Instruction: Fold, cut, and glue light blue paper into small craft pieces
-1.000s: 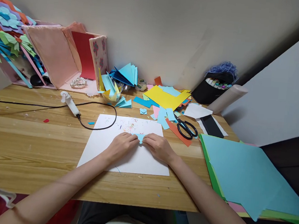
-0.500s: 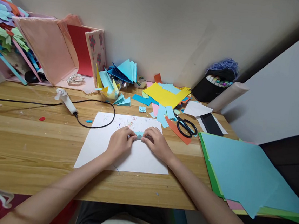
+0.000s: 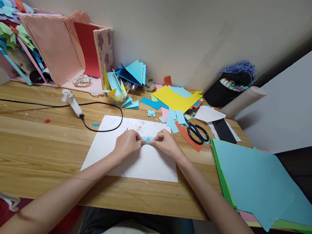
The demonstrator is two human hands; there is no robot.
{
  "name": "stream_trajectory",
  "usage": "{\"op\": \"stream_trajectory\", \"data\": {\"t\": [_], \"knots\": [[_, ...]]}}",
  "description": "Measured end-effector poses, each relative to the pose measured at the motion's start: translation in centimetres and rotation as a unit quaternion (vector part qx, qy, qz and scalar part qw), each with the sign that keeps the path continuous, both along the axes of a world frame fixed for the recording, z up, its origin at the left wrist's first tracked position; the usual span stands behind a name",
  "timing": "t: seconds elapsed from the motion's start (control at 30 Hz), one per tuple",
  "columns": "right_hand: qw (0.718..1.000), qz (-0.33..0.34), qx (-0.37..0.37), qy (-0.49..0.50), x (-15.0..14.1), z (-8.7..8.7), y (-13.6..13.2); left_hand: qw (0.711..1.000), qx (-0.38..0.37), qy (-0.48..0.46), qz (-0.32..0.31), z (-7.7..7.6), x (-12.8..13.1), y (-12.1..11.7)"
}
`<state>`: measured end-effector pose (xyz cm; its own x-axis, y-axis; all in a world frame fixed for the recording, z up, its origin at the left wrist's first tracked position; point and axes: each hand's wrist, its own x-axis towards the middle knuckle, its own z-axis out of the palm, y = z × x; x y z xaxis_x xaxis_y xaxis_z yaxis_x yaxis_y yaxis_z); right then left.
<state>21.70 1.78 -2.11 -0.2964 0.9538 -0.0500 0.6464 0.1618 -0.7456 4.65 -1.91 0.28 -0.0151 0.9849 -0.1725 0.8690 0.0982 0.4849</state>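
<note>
A small folded piece of light blue paper (image 3: 147, 140) lies over the white sheet (image 3: 118, 165), low against it. My left hand (image 3: 128, 142) pinches its left end between thumb and fingers. At the right end, my right hand (image 3: 166, 143) grips it the same way. Only the middle of the blue piece shows, with a pointed fold in it; the fingers hide its ends. Just behind the white sheet sits a little folded blue paper heart (image 3: 151, 113).
Black scissors (image 3: 197, 133) lie right of the sheet by paper scraps and yellow paper (image 3: 175, 98). A corded white glue gun (image 3: 73, 103) is at left. Coloured sheets (image 3: 255, 178) overhang the right front edge. A black marker holder (image 3: 224, 92) stands behind.
Both hands still hold the blue paper, with the fingertips shifted slightly along it and the right hand's fingers more raised. The whole view has moved a little.
</note>
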Motion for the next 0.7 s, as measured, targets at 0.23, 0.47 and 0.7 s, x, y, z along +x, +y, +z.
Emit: {"op": "stream_trajectory", "data": {"t": [0.23,0.47,0.7], "knots": [[0.997,0.021,-0.052,-0.06,-0.1,0.7,1.1,0.989,-0.08,0.108,-0.062,2.1,0.7,2.3],[0.999,0.041,0.0,-0.026,0.5,0.3,1.1,0.987,-0.055,0.138,-0.066,2.1,1.5,1.4],[0.994,0.08,0.01,-0.072,0.2,0.4,1.6,0.992,-0.031,0.116,-0.033,1.3,1.2,0.8]]}}
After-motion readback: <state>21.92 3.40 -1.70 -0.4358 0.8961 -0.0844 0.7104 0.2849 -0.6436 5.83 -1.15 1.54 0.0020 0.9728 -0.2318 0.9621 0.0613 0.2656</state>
